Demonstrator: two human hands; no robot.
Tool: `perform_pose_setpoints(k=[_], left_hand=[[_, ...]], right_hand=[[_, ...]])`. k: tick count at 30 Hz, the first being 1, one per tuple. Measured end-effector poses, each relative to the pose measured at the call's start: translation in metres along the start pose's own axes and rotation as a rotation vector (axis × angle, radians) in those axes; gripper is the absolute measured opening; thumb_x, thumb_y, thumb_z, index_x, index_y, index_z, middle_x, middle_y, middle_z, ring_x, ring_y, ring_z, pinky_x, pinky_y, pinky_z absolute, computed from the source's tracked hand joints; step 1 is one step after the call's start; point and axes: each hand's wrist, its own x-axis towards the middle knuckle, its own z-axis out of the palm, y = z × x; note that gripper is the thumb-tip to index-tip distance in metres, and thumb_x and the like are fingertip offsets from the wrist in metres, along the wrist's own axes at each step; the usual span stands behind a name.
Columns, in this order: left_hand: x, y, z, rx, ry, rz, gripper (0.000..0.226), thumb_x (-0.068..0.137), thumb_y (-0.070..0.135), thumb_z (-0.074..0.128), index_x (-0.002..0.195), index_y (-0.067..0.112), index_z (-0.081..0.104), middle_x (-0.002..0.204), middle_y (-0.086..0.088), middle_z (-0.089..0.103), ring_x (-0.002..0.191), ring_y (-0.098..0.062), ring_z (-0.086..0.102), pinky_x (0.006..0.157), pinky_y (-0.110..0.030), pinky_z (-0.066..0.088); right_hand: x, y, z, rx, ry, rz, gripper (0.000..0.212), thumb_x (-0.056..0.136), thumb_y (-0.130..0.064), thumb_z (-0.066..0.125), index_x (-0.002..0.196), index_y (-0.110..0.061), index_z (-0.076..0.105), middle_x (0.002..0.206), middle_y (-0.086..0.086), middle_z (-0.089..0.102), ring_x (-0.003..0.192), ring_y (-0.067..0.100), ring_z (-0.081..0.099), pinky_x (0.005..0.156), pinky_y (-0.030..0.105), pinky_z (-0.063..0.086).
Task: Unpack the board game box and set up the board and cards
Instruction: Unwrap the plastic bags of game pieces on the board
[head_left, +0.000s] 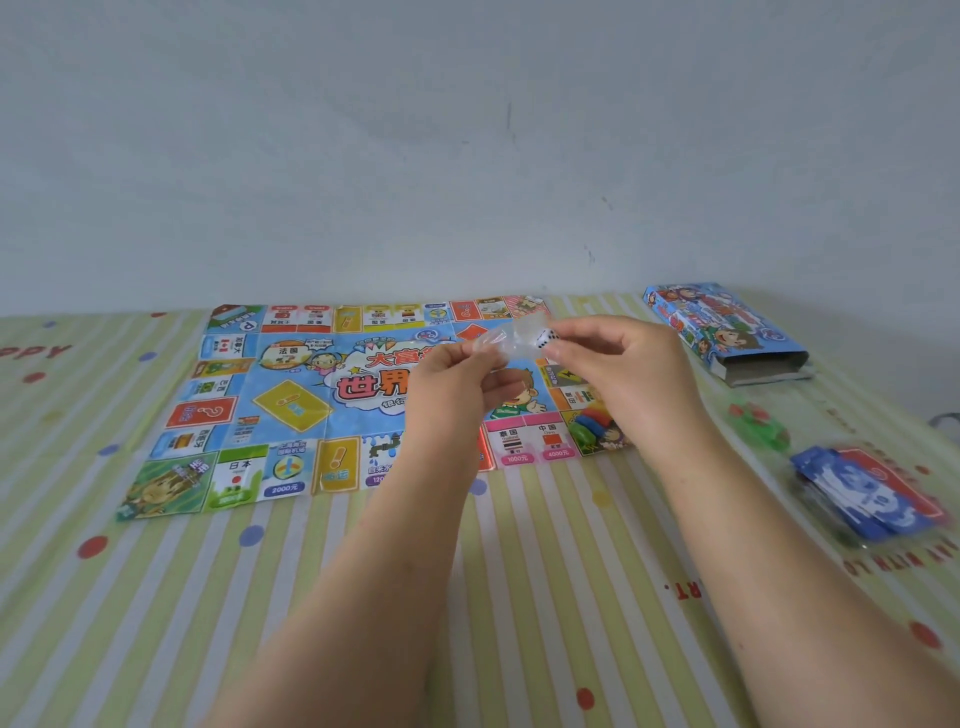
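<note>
The colourful paper game board (291, 410) lies unfolded flat on the striped cloth. Above its right half, both hands hold a small clear plastic bag (501, 340) with a white die (546, 339) at its right end. My left hand (457, 384) pinches the bag's left end. My right hand (618, 364) pinches the right end at the die. Coloured pawns (589, 423) lie on the board's right edge, partly hidden by my right wrist. The open blue game box (727, 332) lies at the far right. A wrapped stack of cards (867, 493) lies at the right.
A green-striped, dotted cloth (545, 597) covers the surface, which ends at a pale wall (467, 156) just behind the board. A small bag of green and red plastic pieces (758, 423) lies between the box and the cards.
</note>
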Motion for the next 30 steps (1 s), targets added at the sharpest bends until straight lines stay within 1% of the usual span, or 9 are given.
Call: perform_pose_setpoints(k=[9,11,13,14,17,19,25,27,30], left_hand=[[0.001,0.018,-0.018,-0.094,0.236,-0.016,0.005,0.091,0.000,0.057,0.090,0.004,0.058,0.087,-0.013,0.067,0.066,-0.019,0.068,0.063,-0.025,0.060],[0.004,0.024,-0.024,-0.111,0.286,-0.019,0.008,0.092,0.000,0.056,0.098,0.003,0.059,0.092,-0.014,0.067,0.070,-0.019,0.069,0.067,-0.025,0.060],[0.007,0.033,-0.034,-0.138,0.333,-0.015,0.015,0.092,0.000,0.056,0.107,0.004,0.057,0.094,-0.015,0.067,0.075,-0.021,0.070,0.059,-0.021,0.059],[0.010,0.039,-0.039,-0.151,0.352,-0.009,0.016,0.092,0.000,0.056,0.107,0.005,0.056,0.095,-0.015,0.068,0.076,-0.021,0.070,0.056,-0.020,0.058],[0.014,0.050,-0.057,-0.127,0.398,0.014,0.014,0.092,-0.001,0.057,0.104,0.007,0.055,0.100,-0.019,0.068,0.075,-0.020,0.070,0.067,-0.025,0.059],[0.015,0.056,-0.070,-0.083,0.416,0.028,0.012,0.093,0.000,0.057,0.103,0.007,0.057,0.101,-0.018,0.068,0.077,-0.019,0.070,0.068,-0.024,0.059],[0.009,0.064,-0.093,-0.034,0.362,-0.041,0.015,0.092,-0.003,0.056,0.084,0.009,0.054,0.098,-0.017,0.066,0.087,-0.022,0.068,0.076,-0.027,0.058],[0.012,0.064,-0.098,-0.016,0.311,-0.059,0.008,0.089,-0.004,0.059,0.094,0.003,0.059,0.096,-0.016,0.067,0.085,-0.021,0.068,0.079,-0.027,0.058],[0.013,0.062,-0.102,0.002,0.222,-0.049,0.032,0.086,-0.006,0.061,0.118,-0.006,0.057,0.089,-0.010,0.065,0.079,-0.016,0.066,0.073,-0.021,0.058]], right_hand=[[0.005,-0.007,0.019,-0.005,-0.088,0.002,0.018,0.084,-0.014,0.072,0.101,-0.020,0.073,0.092,-0.010,0.073,0.081,-0.004,0.067,0.073,0.011,0.052],[0.011,-0.012,0.031,-0.034,-0.122,-0.013,0.016,0.084,-0.015,0.072,0.099,-0.021,0.074,0.091,-0.009,0.073,0.084,0.000,0.068,0.077,0.016,0.054],[0.016,-0.015,0.047,-0.067,-0.161,-0.040,0.016,0.083,-0.014,0.073,0.098,-0.019,0.074,0.091,-0.007,0.073,0.085,0.005,0.068,0.083,0.023,0.054],[0.019,-0.018,0.056,-0.094,-0.177,-0.059,0.016,0.083,-0.014,0.073,0.099,-0.018,0.074,0.091,-0.007,0.073,0.085,0.005,0.068,0.084,0.024,0.054],[0.026,-0.021,0.083,-0.228,-0.244,-0.107,0.021,0.084,-0.016,0.072,0.105,-0.017,0.073,0.099,-0.003,0.072,0.088,0.007,0.065,0.085,0.023,0.051],[0.031,-0.022,0.100,-0.350,-0.302,-0.128,0.021,0.086,-0.019,0.070,0.107,-0.016,0.073,0.104,-0.001,0.071,0.090,0.009,0.062,0.080,0.023,0.047],[0.042,-0.016,0.129,-0.523,-0.355,-0.075,0.021,0.090,-0.014,0.062,0.108,-0.015,0.072,0.111,0.002,0.070,0.100,0.018,0.064,0.086,0.030,0.051],[0.042,-0.015,0.133,-0.550,-0.373,-0.066,0.022,0.091,-0.011,0.060,0.108,-0.014,0.072,0.113,0.003,0.070,0.101,0.019,0.064,0.088,0.032,0.051],[0.038,-0.013,0.135,-0.628,-0.402,-0.074,0.024,0.094,-0.013,0.056,0.112,-0.016,0.071,0.115,0.002,0.069,0.104,0.019,0.063,0.087,0.030,0.048]])
